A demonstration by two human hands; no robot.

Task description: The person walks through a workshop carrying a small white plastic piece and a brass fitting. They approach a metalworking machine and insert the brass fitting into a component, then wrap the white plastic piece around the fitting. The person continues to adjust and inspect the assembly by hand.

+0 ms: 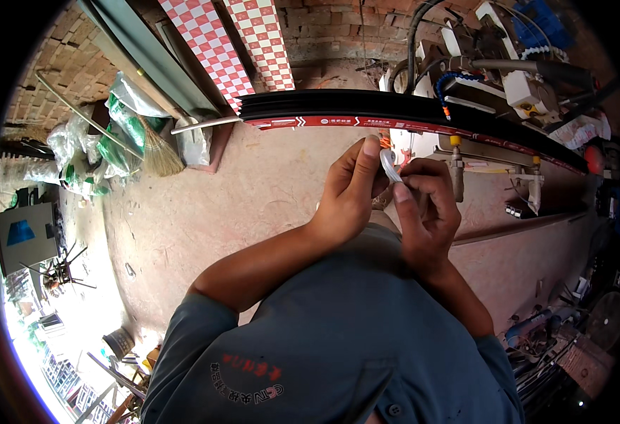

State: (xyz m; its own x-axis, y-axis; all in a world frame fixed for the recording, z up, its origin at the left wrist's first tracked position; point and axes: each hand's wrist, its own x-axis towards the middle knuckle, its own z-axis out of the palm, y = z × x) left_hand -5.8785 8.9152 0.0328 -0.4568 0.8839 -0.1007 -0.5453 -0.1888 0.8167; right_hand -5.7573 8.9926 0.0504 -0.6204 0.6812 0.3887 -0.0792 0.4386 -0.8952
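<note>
A short, white, translucent looped strip is held between my two hands in front of my chest; its exact kind is unclear. My left hand has its thumb raised and its fingers curled, pinching the strip's upper end. The thumb and fingers of my right hand close on the lower end. Something small and orange shows just beside my left thumb. Just beyond my hands lies a long black profile bar with a red printed film along its near side.
Right of my hands stands a metal fitting with a yellow cap, by machine parts with a blue segmented hose. Red-and-white checkered panels lean at the back. A straw broom and plastic bags lie left. A fan stands far right.
</note>
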